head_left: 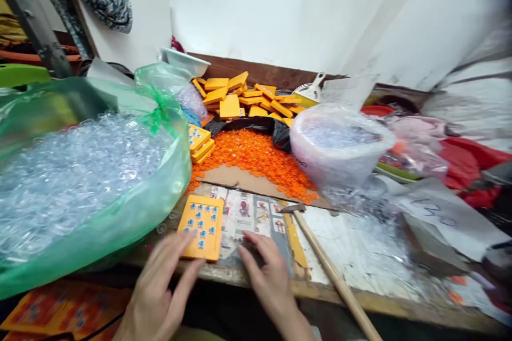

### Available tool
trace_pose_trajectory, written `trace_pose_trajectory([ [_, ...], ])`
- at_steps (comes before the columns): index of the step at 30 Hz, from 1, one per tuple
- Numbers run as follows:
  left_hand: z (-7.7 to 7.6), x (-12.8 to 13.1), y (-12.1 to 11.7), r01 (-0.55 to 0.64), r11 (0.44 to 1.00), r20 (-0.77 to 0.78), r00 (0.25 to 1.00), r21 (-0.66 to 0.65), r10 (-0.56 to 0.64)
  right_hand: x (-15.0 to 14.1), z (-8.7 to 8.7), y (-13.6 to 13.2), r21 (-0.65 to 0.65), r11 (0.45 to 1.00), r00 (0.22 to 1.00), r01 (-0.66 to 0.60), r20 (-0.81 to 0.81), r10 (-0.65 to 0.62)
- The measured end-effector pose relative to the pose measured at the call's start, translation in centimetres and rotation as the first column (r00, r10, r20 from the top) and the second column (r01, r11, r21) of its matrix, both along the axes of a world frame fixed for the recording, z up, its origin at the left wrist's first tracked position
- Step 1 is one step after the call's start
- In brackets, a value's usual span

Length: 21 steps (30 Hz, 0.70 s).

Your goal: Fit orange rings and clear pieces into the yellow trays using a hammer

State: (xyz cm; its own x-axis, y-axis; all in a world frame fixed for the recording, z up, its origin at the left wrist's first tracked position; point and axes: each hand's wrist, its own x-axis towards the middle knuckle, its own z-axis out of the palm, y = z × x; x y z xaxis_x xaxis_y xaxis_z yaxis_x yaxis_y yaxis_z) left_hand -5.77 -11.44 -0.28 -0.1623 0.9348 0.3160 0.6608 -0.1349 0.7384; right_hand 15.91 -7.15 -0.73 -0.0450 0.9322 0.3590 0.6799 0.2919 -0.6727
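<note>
A flat yellow plastic tile (210, 235) with small blue printed figures lies on the bench near its front edge. My left hand (162, 277) is at the tile's lower left corner, thumb and fingers apart; whether the fingertips touch it I cannot tell. To the right of the tile, my right hand (270, 277) hovers over or rests on a worn printed sheet (244, 213), fingers spread and holding nothing. A hammer (326, 264) with a wooden handle lies right of that hand, its head on the bench and its handle reaching past the front edge.
Left stands a big green bag (176, 170) of clear plastic pieces. Orange plastic pieces (248, 154) are heaped ahead, with yellow tiles (230, 106) piled behind and a small tile stack (202, 144) beside. A white bag (336, 154), crumpled plastic and marked paper (444, 210) lie right.
</note>
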Motion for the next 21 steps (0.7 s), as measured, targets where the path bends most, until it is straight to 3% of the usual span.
trace_pose_trajectory([
  [3, 0.3, 1.0, 4.9, -0.099, 0.994, -0.188, 0.976, 0.043, 0.105, -2.6, -0.4, 0.1, 0.033, 0.999, 0.998, -0.02, 0.057, 0.018],
  [5, -0.7, 1.2, 6.5, -0.137, 0.991, -0.154, 0.979, -0.001, 0.135, -3.9, -1.0, 0.0, 0.044, 0.996, 0.99, -0.083, 0.118, 0.078],
  [7, -1.5, 1.6, 7.1, -0.151, 0.984, 0.014, 0.988, -0.09, 0.153, -4.6, -1.6, -0.1, 0.055, 0.996, 0.986, -0.072, 0.152, 0.062],
  [9, -2.0, 2.9, 7.3, -0.124, 0.976, 0.273, 0.947, -0.181, 0.17, -4.2, -2.0, -0.3, 0.091, 0.995, 0.99, 0.039, 0.128, -0.051],
  [11, -2.3, 5.1, 7.2, 0.003, 0.974, 0.5, 0.859, -0.228, 0.115, -2.7, -2.1, -0.5, 0.158, 0.973, 0.978, 0.17, 0.093, -0.186],
  [13, -2.9, 7.6, 6.9, 0.161, 0.961, 0.603, 0.798, -0.224, 0.007, -0.4, -2.2, -0.6, 0.227, 0.943, 0.956, 0.244, 0.109, -0.274],
  [15, -3.5, 9.7, 6.6, 0.241, 0.941, 0.575, 0.816, -0.238, -0.063, 2.1, -2.8, -0.8, 0.258, 0.923, 0.934, 0.284, 0.141, -0.327],
  [18, -3.6, 10.9, 6.9, 0.239, 0.942, 0.374, 0.917, -0.235, -0.14, 5.0, -4.3, -0.9, 0.244, 0.924, 0.919, 0.295, 0.193, -0.344],
  [21, -1.4, 10.7, 9.2, 0.273, 0.949, 0.094, 0.961, -0.157, -0.26, 6.1, -5.7, -1.2, 0.249, 0.926, 0.913, 0.284, 0.225, -0.341],
])
